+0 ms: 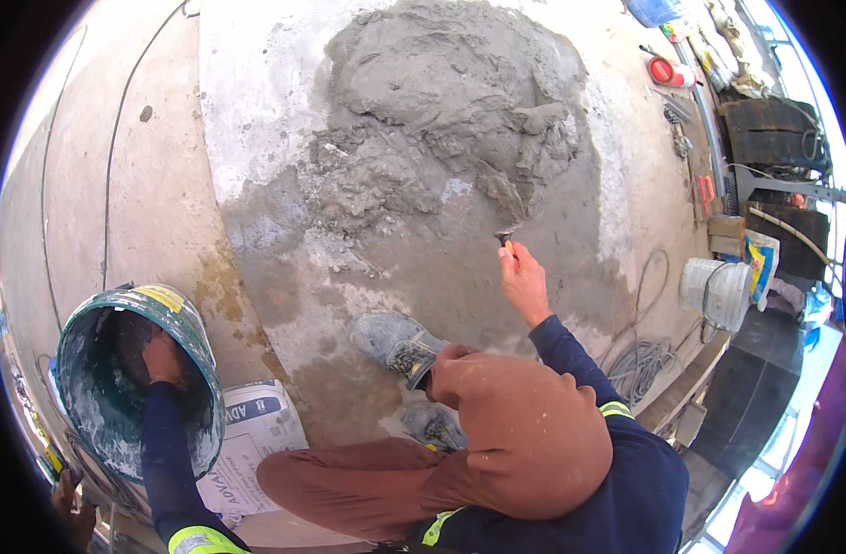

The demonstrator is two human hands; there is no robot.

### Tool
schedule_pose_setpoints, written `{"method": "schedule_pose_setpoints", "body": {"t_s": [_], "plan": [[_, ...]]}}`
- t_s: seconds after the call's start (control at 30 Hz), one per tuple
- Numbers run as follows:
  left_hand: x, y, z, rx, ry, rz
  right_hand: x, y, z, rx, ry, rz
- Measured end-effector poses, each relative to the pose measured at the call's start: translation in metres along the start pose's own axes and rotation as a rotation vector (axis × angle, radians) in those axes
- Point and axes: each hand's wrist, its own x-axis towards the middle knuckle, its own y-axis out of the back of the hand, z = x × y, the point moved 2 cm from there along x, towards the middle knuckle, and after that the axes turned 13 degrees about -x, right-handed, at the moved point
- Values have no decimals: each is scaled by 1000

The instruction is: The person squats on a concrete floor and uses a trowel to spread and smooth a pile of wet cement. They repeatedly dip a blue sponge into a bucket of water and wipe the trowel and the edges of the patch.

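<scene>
My right hand point(525, 282) grips a trowel point(506, 242) by its black and orange handle, the blade largely hidden in grey wet mortar. A broad, lumpy heap of that mortar point(441, 92) lies on the stained concrete ahead, smeared out toward me. My left hand point(162, 355) reaches down inside a dark green bucket point(201, 397), tipped toward me and crusted with grey residue; its fingertips are hard to make out in the shadow. A printed paper sack point(266, 434) lies beside the bucket, and my boot point(386, 337) stands near the mortar's near edge.
Along the right are a red container point(672, 72), a white bucket point(714, 294), orange-handled tools point(705, 194), coiled cable point(635, 369) and dark blocks point(760, 129). Loose cables point(114, 166) cross the left floor. Another person's hand point(67, 499) shows at the lower left edge.
</scene>
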Motion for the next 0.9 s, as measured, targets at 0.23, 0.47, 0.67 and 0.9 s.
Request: {"method": "schedule_pose_setpoints", "body": {"t_s": [0.23, 0.47, 0.67, 0.9], "plan": [[-12, 9, 32, -220, -98, 22, -34, 20, 23, 297, -128, -282], [-2, -27, -8, -290, -72, 20, 6, 15, 17, 753, -456, -765], [-5, 25, 68, 93, -12, -24, -11, 50, 17, 288, -355, -472], [2, -29, -3, -291, 14, -8, -1, 37, 2, 4, 103, -177]]}}
